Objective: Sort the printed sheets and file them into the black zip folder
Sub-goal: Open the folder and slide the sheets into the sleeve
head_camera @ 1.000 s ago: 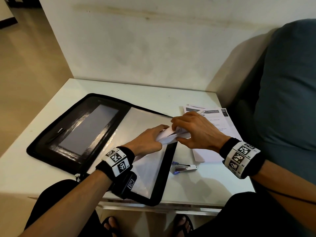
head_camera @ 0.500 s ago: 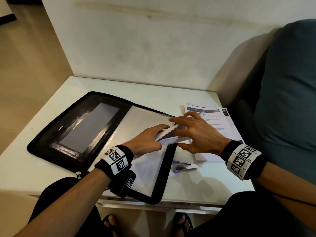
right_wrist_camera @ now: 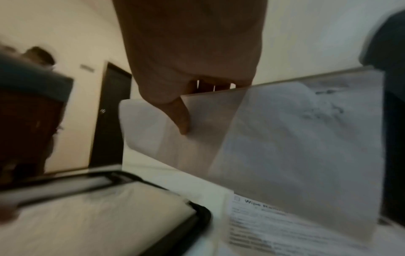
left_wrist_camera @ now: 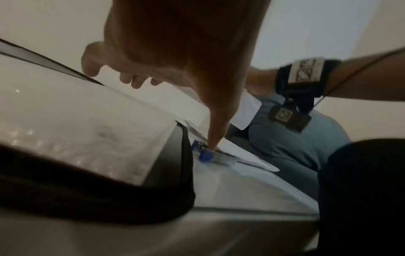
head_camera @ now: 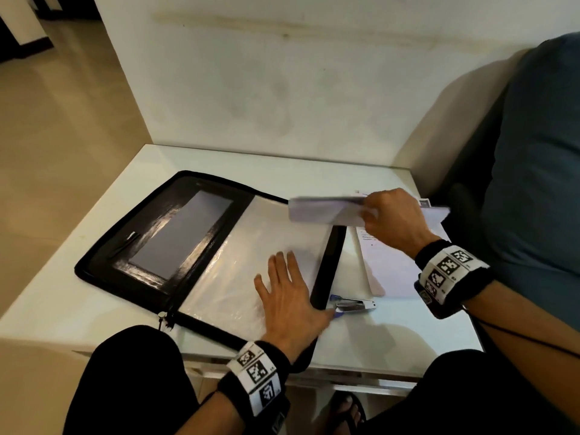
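Here, on a white table (head_camera: 103, 312), the black zip folder (head_camera: 150, 246) lies open flat, its clear sleeve (head_camera: 251, 246) facing up to take paper. The left hand (head_camera: 288, 299) rests spread on that sleeve, fingers straight and gripping nothing, seemingly to pin it, thumb reaching toward a stapler (head_camera: 354, 306) just beside the folder's edge. The right hand (head_camera: 392, 221) pinches a set of sheets (head_camera: 323, 210) aloft over the folder's far corner, thumb under, fingers on top, likely bound for the sleeve. More sheets, a stack (head_camera: 386, 265), wait right of the folder.
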